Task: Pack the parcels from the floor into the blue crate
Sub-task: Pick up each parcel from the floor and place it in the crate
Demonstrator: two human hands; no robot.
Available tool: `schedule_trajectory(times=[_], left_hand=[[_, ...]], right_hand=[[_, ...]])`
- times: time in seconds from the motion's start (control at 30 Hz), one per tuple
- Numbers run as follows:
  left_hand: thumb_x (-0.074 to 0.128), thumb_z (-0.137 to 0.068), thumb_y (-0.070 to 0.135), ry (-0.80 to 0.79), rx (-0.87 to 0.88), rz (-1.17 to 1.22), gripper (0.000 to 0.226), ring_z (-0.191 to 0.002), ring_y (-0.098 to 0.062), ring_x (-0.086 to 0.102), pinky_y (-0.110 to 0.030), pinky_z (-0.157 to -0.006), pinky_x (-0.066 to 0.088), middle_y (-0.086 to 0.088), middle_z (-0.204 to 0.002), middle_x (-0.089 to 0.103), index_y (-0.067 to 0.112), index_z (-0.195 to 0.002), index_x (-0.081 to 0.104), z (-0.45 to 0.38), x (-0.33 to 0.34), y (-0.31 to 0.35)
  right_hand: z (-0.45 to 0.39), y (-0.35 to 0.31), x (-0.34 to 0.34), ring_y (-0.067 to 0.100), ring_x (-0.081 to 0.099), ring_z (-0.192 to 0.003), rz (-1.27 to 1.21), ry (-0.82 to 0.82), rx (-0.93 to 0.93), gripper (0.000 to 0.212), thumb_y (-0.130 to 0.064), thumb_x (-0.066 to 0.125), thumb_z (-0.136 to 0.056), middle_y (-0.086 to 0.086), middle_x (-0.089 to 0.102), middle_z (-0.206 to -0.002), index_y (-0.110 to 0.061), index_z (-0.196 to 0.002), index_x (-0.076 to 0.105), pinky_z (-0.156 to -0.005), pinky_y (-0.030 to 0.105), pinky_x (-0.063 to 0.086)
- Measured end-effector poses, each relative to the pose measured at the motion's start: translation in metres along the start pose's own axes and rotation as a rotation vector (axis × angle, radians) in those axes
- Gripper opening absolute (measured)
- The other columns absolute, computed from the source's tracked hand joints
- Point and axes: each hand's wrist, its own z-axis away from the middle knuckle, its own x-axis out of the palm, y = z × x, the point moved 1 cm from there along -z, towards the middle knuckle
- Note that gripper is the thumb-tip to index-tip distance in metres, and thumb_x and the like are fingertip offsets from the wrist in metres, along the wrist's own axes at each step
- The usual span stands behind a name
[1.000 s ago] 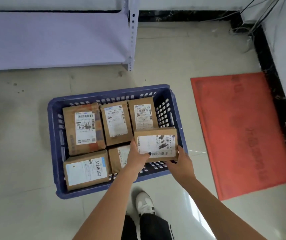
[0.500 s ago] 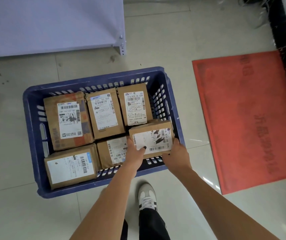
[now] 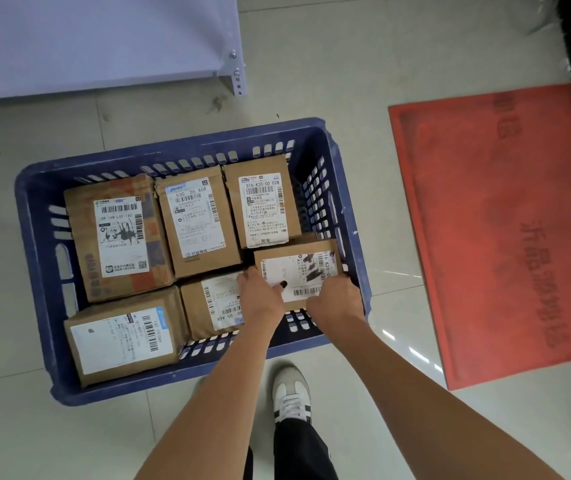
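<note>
A brown cardboard parcel (image 3: 297, 268) with a white shipping label is held at the near right corner of the blue crate (image 3: 34, 258), its right edge close against the perforated right wall. The parcel is gripped from both near corners: the left hand (image 3: 259, 297) is closed on its near left corner, with the thumb laid over the label, and the right hand (image 3: 334, 299) is closed on its near right corner, with the fingers (image 3: 325, 284) curled over the near edge. Whether the parcel rests on the crate bottom cannot be told. Five further parcels are seen inside the crate: three in the far row, namely a large printed box (image 3: 117, 237) at the left, a middle box (image 3: 197, 223) and a right box (image 3: 263, 206), and two in the near row, a wide box (image 3: 124, 337) at the left and a smaller one (image 3: 211, 306) just beside the held parcel, partly covered by the left hand. The crate is set on a pale tiled floor (image 3: 363, 81). A red mat (image 3: 505, 230) is laid to the right of the crate, apart from it. A pale metal shelf (image 3: 97, 39) is seen beyond the crate. A white shoe (image 3: 291, 393) and a dark trouser leg (image 3: 297, 452) are visible below the arms.
</note>
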Motion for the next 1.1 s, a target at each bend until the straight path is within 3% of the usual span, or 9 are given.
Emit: schedule_trajectory(times=[0.17,0.27,0.43,0.8,0.97,1.03,1.1], left_hand=[[0.072,-0.078,0.014,0.135,-0.014,0.024,0.050,-0.105,-0.031,0.059,-0.039,-0.080,0.048,-0.012,-0.113,0.063,0.007,-0.121,0.048,-0.007,0.003,-0.006],[0.077,-0.072,0.018,0.206,-0.016,0.023,0.048,-0.092,-0.026,0.061,-0.033,-0.065,0.043,-0.009,-0.104,0.065,0.011,-0.112,0.051,-0.009,0.004,-0.007],[0.079,-0.070,0.020,0.255,-0.033,0.013,0.049,-0.096,-0.028,0.060,-0.032,-0.063,0.040,-0.008,-0.103,0.064,0.013,-0.108,0.049,-0.014,0.009,-0.007],[0.075,-0.074,0.020,0.247,-0.050,0.013,0.055,-0.105,-0.032,0.058,-0.043,-0.075,0.049,-0.010,-0.119,0.053,0.009,-0.119,0.045,-0.002,0.003,0.003],[0.067,-0.081,0.015,0.106,-0.121,0.113,0.054,-0.112,-0.033,0.056,-0.040,-0.088,0.047,-0.015,-0.125,0.054,0.007,-0.129,0.043,0.010,-0.022,-0.007],[0.062,-0.084,0.013,0.077,-0.141,0.169,0.056,-0.119,-0.030,0.053,-0.035,-0.094,0.044,-0.015,-0.132,0.052,0.009,-0.135,0.041,0.011,-0.034,-0.014],[0.060,-0.086,0.013,0.056,-0.164,0.224,0.055,-0.121,-0.028,0.052,-0.033,-0.096,0.044,-0.014,-0.135,0.052,0.009,-0.137,0.040,0.010,-0.049,-0.021]], right_hand=[[-0.009,0.002,0.013,0.028,0.064,-0.101,0.037,0.080,-0.007,0.024,-0.002,0.048,-0.088,0.015,0.061,-0.112,0.001,-0.111,0.055,-0.083,0.035,0.056],[-0.013,0.004,0.018,0.025,0.065,-0.100,0.184,0.079,-0.033,0.021,0.001,0.049,-0.090,0.013,0.063,-0.111,-0.001,-0.109,0.057,-0.081,0.030,0.053],[-0.021,0.004,0.019,0.023,0.067,-0.093,0.312,0.102,-0.111,0.021,0.003,0.053,-0.087,0.011,0.068,-0.103,-0.004,-0.104,0.063,-0.074,0.029,0.054],[-0.009,0.002,0.013,0.025,0.066,-0.098,0.360,0.117,-0.136,0.028,0.003,0.056,-0.085,0.013,0.062,-0.110,-0.004,-0.113,0.057,-0.076,0.032,0.054],[0.014,-0.018,-0.003,0.025,0.065,-0.099,0.159,0.099,-0.056,0.025,-0.010,0.055,-0.087,0.010,0.066,-0.109,-0.008,-0.112,0.058,-0.073,0.031,0.052],[0.022,-0.034,-0.007,0.026,0.062,-0.103,-0.028,0.063,-0.016,0.033,-0.015,0.055,-0.085,0.010,0.064,-0.114,-0.010,-0.118,0.057,-0.072,0.029,0.050],[0.028,-0.056,-0.007,0.026,0.058,-0.111,-0.215,-0.002,-0.006,0.046,-0.016,0.056,-0.084,0.010,0.059,-0.125,-0.010,-0.129,0.050,-0.080,0.030,0.050]])
